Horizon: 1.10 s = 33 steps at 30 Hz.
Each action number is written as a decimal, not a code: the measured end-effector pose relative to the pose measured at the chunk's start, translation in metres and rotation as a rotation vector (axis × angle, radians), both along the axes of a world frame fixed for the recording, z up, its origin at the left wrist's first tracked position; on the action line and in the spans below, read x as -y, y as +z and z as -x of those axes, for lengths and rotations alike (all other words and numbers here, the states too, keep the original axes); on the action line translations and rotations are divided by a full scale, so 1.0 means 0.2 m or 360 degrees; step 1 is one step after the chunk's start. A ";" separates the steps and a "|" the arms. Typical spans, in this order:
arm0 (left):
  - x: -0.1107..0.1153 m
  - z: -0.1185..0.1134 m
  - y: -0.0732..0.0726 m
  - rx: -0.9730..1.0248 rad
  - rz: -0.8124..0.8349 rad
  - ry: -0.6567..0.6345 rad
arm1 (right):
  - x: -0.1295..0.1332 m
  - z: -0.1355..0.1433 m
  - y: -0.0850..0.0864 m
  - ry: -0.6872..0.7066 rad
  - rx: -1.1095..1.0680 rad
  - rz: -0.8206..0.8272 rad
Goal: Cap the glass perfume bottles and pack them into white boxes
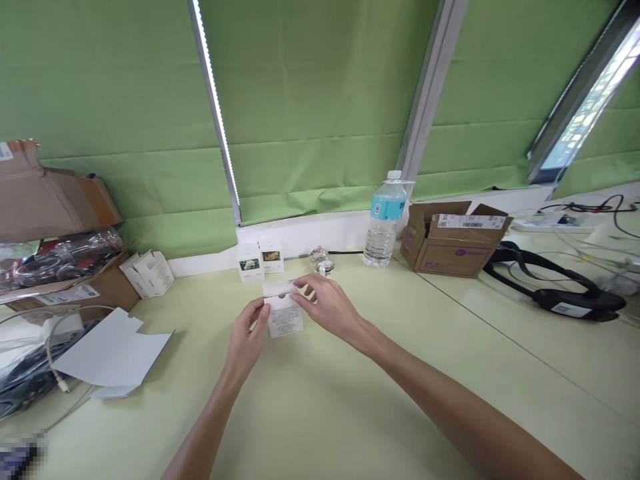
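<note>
A small white carton (pixel 285 321) with printed text on its near side stands between my hands, its top flap raised. My left hand (pixel 249 331) grips the carton's left edge with thumb and fingers. On the other side, my right hand (pixel 327 303) pinches the flap at its right end. Just behind are two small white boxes, one with a white-flower picture (pixel 250 264) and one with a yellowish picture (pixel 272 257). Shiny clear glass-like pieces (pixel 324 265) sit beyond my right hand. Whatever is inside the carton is hidden.
A large water bottle (pixel 384 223) and an opened brown box (pixel 453 243) stand at the back right, near a black headset-like device (pixel 565 287). Flattened white cardboard (pixel 115 353), folded white cartons (pixel 149 275) and stacked brown boxes (pixel 60 200) occupy the left.
</note>
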<state>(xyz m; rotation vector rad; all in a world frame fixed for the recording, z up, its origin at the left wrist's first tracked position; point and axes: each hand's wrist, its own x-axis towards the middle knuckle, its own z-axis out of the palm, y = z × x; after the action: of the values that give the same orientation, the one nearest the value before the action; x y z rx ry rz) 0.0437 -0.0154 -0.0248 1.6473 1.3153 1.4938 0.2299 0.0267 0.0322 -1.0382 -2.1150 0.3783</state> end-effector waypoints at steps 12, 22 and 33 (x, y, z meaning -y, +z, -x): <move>0.04 0.00 -0.03 -0.0526 -0.0176 0.0241 | -0.09 0.03 -0.10 0.0156 -0.0286 0.0327; 0.04 -0.01 -0.01 -0.0266 -0.0189 0.0231 | -0.09 -0.02 -0.04 0.0338 -0.0262 0.0274; 0.03 0.01 0.02 -0.0406 -0.0285 0.0319 | -0.10 -0.03 -0.06 0.0334 -0.0048 0.0082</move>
<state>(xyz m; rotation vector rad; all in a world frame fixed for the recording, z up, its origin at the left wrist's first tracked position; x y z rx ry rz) 0.0414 -0.0224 -0.0202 1.9193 1.5606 1.5961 0.2367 0.0470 0.0201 -0.8353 -2.2035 0.5490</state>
